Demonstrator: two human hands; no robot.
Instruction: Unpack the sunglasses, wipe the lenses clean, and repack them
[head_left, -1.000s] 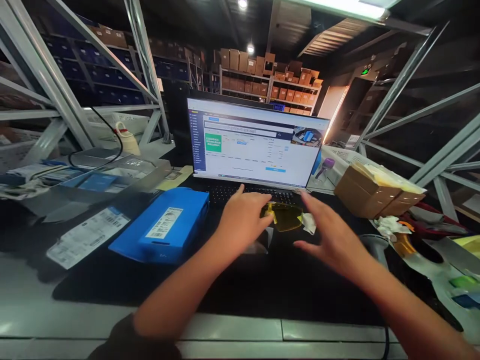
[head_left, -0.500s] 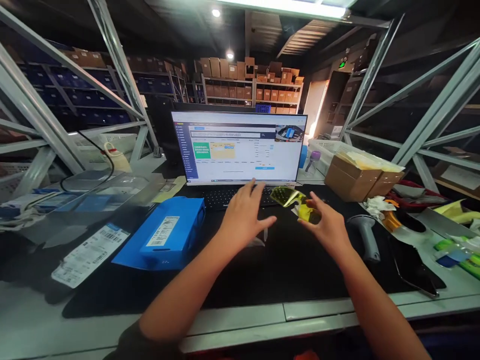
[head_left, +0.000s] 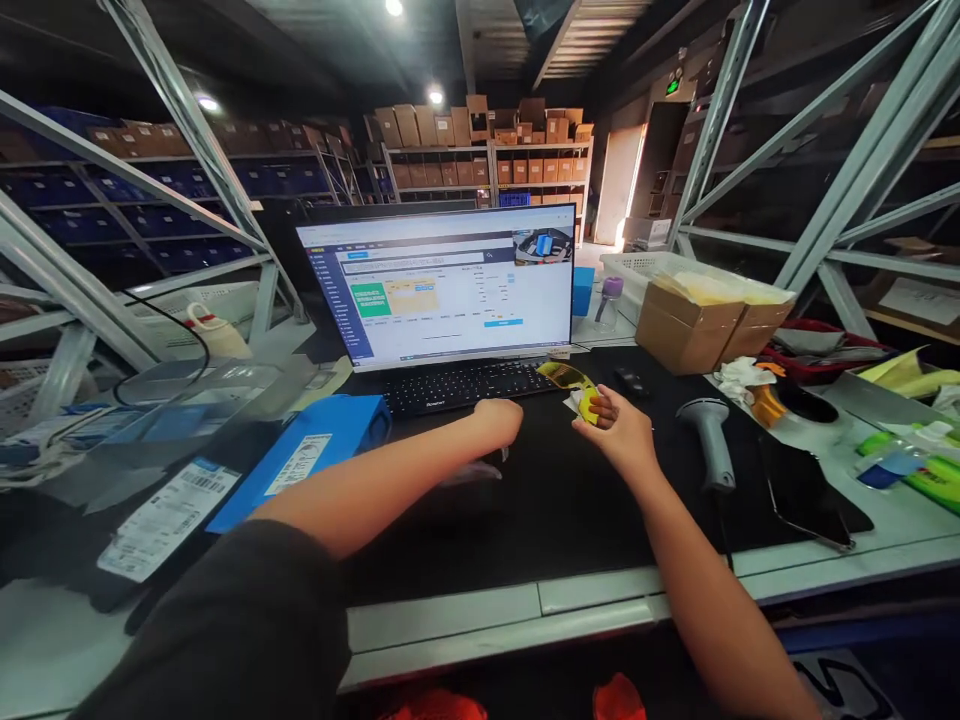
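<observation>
My left hand (head_left: 499, 424) is closed over the black mat (head_left: 555, 530), fingers bent down and hidden from view. Beneath its wrist lies a thin, transparent piece (head_left: 472, 472); whether the fingers grip it I cannot make out. My right hand (head_left: 619, 428) is closed around a bright yellow piece (head_left: 589, 405) with a bit of white at its side. From it a shiny yellow mirrored lens (head_left: 562, 376) reaches toward the keyboard (head_left: 450, 388). Left of my left forearm rests a blue box (head_left: 341, 420) with a white label, partly covered by that arm.
Behind the keyboard stands a monitor (head_left: 442, 290). To the right lie a mouse (head_left: 631, 382), a grey barcode scanner (head_left: 709, 440) and a phone (head_left: 806, 490). Cardboard boxes (head_left: 682, 325) stand at the back right. A labelled packet (head_left: 166, 518) lies at left.
My left hand has gone from spread fingers to closed and swung lower. My right hand has closed more around the yellow piece. The camera view has shifted.
</observation>
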